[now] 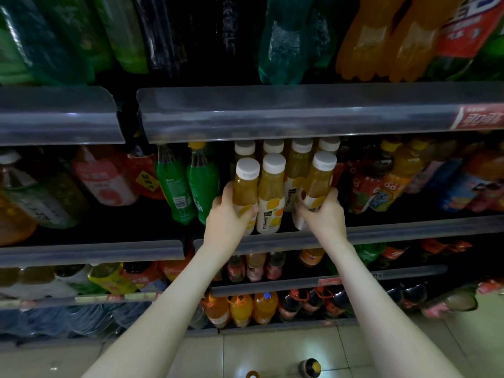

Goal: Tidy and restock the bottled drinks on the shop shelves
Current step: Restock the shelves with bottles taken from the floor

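Observation:
Several white-capped yellow juice bottles stand in rows on the middle shelf (409, 230). My left hand (227, 214) grips the front-left bottle (245, 186) around its lower body. My right hand (323, 211) grips the front-right bottle (319, 181), which leans a little to the right. Between them stands another front bottle (271, 192), untouched. More of the same bottles (300, 156) stand in the row behind, partly hidden by the shelf rail above.
Green soda bottles (188, 186) stand left of the juice, red and orange drinks (381, 184) to the right. Large bottles fill the top shelf behind a clear rail (300, 110). Lower shelves hold more drinks. A dark bottle (311, 366) stands on the tiled floor.

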`<action>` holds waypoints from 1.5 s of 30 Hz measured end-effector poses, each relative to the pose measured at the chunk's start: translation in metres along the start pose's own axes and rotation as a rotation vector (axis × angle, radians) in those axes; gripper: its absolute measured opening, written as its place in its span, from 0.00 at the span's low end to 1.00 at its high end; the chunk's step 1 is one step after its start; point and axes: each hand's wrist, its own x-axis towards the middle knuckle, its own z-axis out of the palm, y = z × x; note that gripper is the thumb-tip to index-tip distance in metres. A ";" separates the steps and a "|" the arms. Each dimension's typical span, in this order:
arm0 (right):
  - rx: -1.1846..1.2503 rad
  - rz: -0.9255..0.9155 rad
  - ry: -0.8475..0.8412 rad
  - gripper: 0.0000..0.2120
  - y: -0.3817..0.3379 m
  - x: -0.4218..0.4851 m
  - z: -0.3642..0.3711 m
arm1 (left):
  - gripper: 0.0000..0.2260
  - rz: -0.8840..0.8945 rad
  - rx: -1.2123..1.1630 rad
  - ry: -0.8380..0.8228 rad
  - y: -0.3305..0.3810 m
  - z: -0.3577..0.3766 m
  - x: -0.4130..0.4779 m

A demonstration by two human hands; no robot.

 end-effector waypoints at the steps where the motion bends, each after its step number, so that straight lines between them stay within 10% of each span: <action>1: -0.002 -0.002 0.019 0.25 0.002 -0.002 -0.001 | 0.35 -0.023 -0.004 -0.030 -0.003 0.002 -0.003; 13: 0.113 -0.040 0.311 0.32 0.024 -0.036 -0.067 | 0.35 0.102 0.051 -0.002 0.034 0.072 -0.004; 23: 0.167 -0.062 0.164 0.23 0.006 -0.071 -0.086 | 0.32 0.102 -0.003 -0.136 0.053 0.089 -0.017; 29: 0.202 -0.138 -0.034 0.27 -0.024 -0.079 -0.017 | 0.36 0.426 -0.126 -0.244 0.017 0.037 -0.046; 37: 0.087 -0.293 -0.148 0.26 -0.027 -0.044 0.015 | 0.32 0.149 0.061 -0.170 0.009 0.037 -0.002; 42: -0.022 -0.214 0.361 0.37 0.007 -0.023 -0.016 | 0.34 0.129 0.078 -0.250 0.007 0.054 0.004; 45: 0.093 -0.006 0.131 0.47 0.020 -0.003 -0.019 | 0.34 0.106 0.200 -0.287 0.010 0.062 0.006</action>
